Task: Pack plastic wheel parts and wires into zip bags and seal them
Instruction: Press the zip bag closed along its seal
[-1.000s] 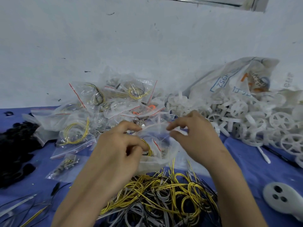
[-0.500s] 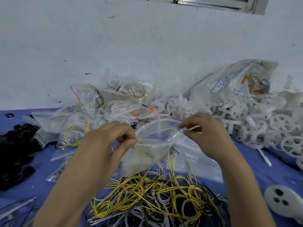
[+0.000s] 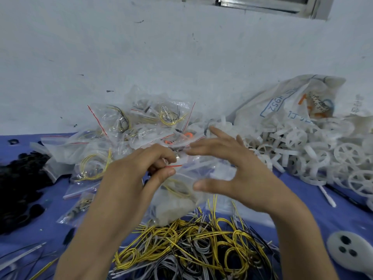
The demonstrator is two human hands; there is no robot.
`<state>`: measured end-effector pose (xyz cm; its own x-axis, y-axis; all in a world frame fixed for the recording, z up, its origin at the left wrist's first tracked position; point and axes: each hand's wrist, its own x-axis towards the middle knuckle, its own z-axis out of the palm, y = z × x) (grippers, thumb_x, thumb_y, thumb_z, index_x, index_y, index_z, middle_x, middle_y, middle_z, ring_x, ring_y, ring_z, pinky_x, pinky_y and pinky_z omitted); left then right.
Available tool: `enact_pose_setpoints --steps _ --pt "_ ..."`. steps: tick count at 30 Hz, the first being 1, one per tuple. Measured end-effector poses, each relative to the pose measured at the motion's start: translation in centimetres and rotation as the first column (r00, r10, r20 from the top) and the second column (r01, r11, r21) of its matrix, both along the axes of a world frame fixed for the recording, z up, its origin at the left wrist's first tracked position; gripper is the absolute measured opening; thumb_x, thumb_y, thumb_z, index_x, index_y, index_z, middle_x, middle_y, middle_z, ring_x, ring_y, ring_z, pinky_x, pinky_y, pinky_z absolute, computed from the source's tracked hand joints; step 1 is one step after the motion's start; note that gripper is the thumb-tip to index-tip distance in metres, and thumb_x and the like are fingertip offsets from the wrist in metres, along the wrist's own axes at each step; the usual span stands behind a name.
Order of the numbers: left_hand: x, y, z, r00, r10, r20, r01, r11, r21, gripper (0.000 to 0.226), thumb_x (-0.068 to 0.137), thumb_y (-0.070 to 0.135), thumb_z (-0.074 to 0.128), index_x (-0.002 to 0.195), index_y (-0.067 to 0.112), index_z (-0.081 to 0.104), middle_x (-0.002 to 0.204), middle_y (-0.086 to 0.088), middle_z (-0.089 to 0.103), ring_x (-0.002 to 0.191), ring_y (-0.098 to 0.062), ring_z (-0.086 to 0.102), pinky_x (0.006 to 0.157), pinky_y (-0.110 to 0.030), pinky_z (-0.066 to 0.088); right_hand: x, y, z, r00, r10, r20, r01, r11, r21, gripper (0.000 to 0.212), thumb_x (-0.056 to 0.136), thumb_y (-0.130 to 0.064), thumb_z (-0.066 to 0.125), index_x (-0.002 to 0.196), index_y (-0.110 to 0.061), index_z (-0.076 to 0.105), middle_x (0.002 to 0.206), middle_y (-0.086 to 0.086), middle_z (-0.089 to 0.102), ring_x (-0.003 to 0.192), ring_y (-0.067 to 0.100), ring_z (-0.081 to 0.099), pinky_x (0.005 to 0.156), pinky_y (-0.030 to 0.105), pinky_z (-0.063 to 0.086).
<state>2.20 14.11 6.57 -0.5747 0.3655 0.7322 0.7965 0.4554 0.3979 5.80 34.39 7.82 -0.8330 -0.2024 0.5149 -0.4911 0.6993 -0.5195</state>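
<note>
Spillage threatens: my left hand (image 3: pixel 139 178) pinches only the red-striped lip of the clear plastic zip bag (image 3: pixel 175 201), twelve o'clock of the yellow-and-grey wire heap (image 3: pixel 191 249), my right hand (image 3: pixel 238 174) splayed, empty.

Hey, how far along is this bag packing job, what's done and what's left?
Done: a pile of filled zip bags lies behind the hands. In hand: the left hand pinches the red-striped top of one bag holding yellow wire; the right hand is open beside it. Whether it is sealed, I cannot tell. Left: a big heap of white wheels and a tangle of loose wires.
</note>
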Motion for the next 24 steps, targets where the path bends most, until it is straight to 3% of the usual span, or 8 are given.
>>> enact_pose_setpoints --steps 2,4,7,9,11,16,20,24 --pt "0.2 0.2 0.0 0.999 -0.028 0.017 0.029 1.000 -0.013 0.018 0.081 0.037 0.066 0.094 0.042 0.054 0.069 0.014 0.058 0.080 0.005 0.057 0.068 0.001 0.036 0.1 -1.2 0.0 0.999 0.044 0.010 -0.044 0.998 0.045 0.049 0.065 -0.049 0.077 0.108 -0.053 0.054 0.122 -0.035 0.051 0.136 -0.016 0.010 0.115 0.036 -0.013" --pt "0.3 0.4 0.0 0.999 -0.046 0.011 0.046 0.998 -0.031 0.022 0.081 0.034 0.063 0.097 0.042 0.051 0.081 0.014 0.059 0.077 0.004 0.056 0.066 -0.001 0.036 -0.2 -1.9 -0.2 1.000 0.009 -0.021 -0.007 0.995 0.097 0.036 0.073 -0.040 0.076 0.106 -0.041 0.063 0.117 -0.027 0.056 0.135 -0.013 0.016 0.115 0.043 -0.013" --pt "0.4 0.5 -0.1 0.998 -0.062 0.019 0.063 0.997 -0.040 0.023 0.080 0.032 0.060 0.097 0.043 0.050 0.090 0.018 0.058 0.076 0.009 0.056 0.065 0.002 0.034 -0.5 -2.2 -0.5 0.997 -0.029 -0.066 0.034 0.996 0.079 0.011 0.077 -0.028 0.075 0.086 -0.023 0.072 0.098 -0.015 0.062 0.120 -0.006 0.038 0.113 0.051 0.010" --pt "0.3 0.5 -0.1 0.997 -0.069 0.024 0.070 0.997 -0.038 0.024 0.080 0.032 0.060 0.096 0.046 0.050 0.094 0.020 0.059 0.078 0.012 0.056 0.067 0.004 0.034 -0.6 -2.3 -0.7 0.998 -0.010 -0.065 0.010 1.000 0.007 0.008 0.076 -0.025 0.076 0.080 -0.020 0.072 0.093 -0.009 0.064 0.109 -0.001 0.045 0.106 0.054 0.025" --pt "0.3 0.4 -0.1 0.996 -0.077 0.038 0.079 0.996 -0.038 0.027 0.079 0.033 0.060 0.097 0.050 0.048 0.094 0.021 0.060 0.079 0.012 0.058 0.068 0.003 0.035 -0.5 -2.3 -0.7 0.999 0.016 -0.048 -0.018 0.999 -0.047 0.007 0.075 -0.024 0.077 0.079 -0.022 0.072 0.089 -0.010 0.064 0.105 0.002 0.049 0.104 0.054 0.029" --pt "0.0 0.4 -0.5 0.990 -0.095 0.102 0.098 0.995 -0.020 0.022 0.078 0.036 0.060 0.096 0.046 0.052 0.087 0.022 0.063 0.080 0.005 0.061 0.069 -0.004 0.040 -0.7 -2.5 -0.6 0.999 0.048 0.005 -0.048 0.998 -0.049 0.006 0.079 -0.024 0.075 0.078 -0.023 0.069 0.079 -0.018 0.059 0.097 0.007 0.052 0.098 0.046 0.036" --pt "-0.4 0.3 -0.8 0.983 -0.111 0.147 0.115 0.993 -0.023 0.014 0.081 0.050 0.063 0.079 0.036 0.061 0.083 0.019 0.064 0.079 -0.001 0.061 0.069 -0.014 0.045 -0.8 -2.3 -0.4 0.999 0.037 0.000 -0.037 0.998 -0.055 0.008 0.077 -0.022 0.076 0.074 -0.022 0.069 0.070 -0.021 0.054 0.083 0.002 0.049 0.085 0.029 0.038" --pt "-0.5 0.2 -0.8 0.985 -0.103 0.140 0.110 0.993 -0.045 0.014 0.076 0.046 0.054 0.074 0.033 0.061 0.079 0.016 0.063 0.077 -0.005 0.060 0.065 -0.013 0.042 -0.8 -2.4 -0.5 1.000 0.028 -0.004 -0.029 0.998 -0.056 0.005 0.076 -0.019 0.076 0.076 -0.017 0.072 0.072 -0.018 0.056 0.088 0.004 0.051 0.083 0.026 0.039"
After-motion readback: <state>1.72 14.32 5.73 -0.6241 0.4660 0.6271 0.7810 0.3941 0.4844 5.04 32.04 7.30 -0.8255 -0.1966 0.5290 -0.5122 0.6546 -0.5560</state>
